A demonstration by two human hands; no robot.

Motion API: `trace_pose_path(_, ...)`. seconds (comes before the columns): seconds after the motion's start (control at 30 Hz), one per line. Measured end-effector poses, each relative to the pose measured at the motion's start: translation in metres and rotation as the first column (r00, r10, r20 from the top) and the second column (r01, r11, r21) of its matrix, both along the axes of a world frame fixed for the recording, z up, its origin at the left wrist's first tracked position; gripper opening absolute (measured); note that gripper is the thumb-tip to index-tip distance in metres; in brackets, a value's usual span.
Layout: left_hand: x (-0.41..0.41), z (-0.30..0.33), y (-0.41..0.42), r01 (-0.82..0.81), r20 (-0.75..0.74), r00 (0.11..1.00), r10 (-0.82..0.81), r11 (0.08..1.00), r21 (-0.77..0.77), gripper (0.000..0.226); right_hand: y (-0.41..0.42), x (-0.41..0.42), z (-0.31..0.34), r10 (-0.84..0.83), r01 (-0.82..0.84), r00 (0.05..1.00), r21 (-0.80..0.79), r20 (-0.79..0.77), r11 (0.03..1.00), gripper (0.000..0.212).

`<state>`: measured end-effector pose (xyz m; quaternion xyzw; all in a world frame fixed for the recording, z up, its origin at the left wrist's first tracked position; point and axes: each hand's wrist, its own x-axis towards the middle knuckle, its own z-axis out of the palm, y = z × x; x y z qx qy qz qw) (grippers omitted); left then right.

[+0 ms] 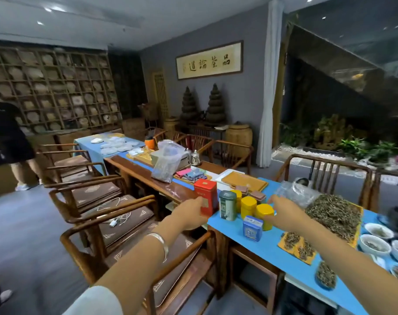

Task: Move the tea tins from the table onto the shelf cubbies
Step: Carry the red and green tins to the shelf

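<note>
— Tea tins (239, 208) clustered on the blue cloth (275, 253) at the near end of the table?

— Yes. Red tin (206, 196) tallest, at the left edge of the group, upright. Green tin (227, 205) just beside it, also upright. Three yellow tins (248, 206) right of the green one, packed close together. Small blue tin (253, 228) nearest the camera, in front of the yellow ones.

— Left hand (190, 214)?

— Reaching forward, fingers curled against the lower left side of the red tin, touching it. Grip not fully closed, as far as can be told; tin standing on the table. Silver bangle (160, 244) on the wrist.

— Right hand (286, 212)?

— Stretched out over the cloth, fingers bent down behind the nearest yellow tin (265, 215), at or touching its top. Firm hold or not: cannot tell.

— Shelf cubbies (54, 92)?

— Far left wall, well apart from the table, most compartments filled with round cakes.

— Anything else near the tins?

— Loose dried leaves (336, 212) heaped to the right, white bowls (375, 244) beyond them, wooden armchairs (116, 212) along the left side.
</note>
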<state>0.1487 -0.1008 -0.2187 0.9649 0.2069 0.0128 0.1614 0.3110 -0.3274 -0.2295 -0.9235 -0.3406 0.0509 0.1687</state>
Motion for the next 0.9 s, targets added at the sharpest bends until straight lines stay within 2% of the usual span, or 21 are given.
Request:
trace_pose_path(0.27, 0.135, -0.039, 0.124, 0.092, 0.017, 0.996, -0.091, 0.995, -0.044, 0.043, 0.094, 0.106, -0.032, -0.104, 0.105, 0.994, -0.088, 0.011, 0.991, 0.052)
trace_pose_path(0.4, 0.201, -0.050, 0.198, 0.103, 0.001, 0.995, -0.103, 0.992, -0.070, 0.043, 0.150, 0.159, -0.049, -0.123, 0.121, 0.992, -0.110, -0.016, 0.987, 0.057)
trace_pose_path(0.6, 0.277, -0.085, 0.274, 0.134, -0.022, 0.990, -0.136, 0.987, -0.090, 0.054, 0.214, 0.215, -0.093, -0.115, 0.106, 0.992, -0.161, -0.044, 0.981, 0.049)
trace_pose_path(0.73, 0.307, -0.131, 0.302, 0.154, -0.071, 0.984, -0.166, 0.977, -0.148, 0.072, 0.247, 0.246, -0.129, -0.087, 0.054, 0.980, -0.182, -0.180, 0.982, 0.062)
trace_pose_path(0.9, 0.340, -0.174, 0.345, 0.094, 0.039, 0.995, -0.088, 0.976, -0.199, 0.085, 0.283, 0.292, -0.171, -0.053, 0.018, 0.965, -0.140, -0.257, 0.990, 0.078)
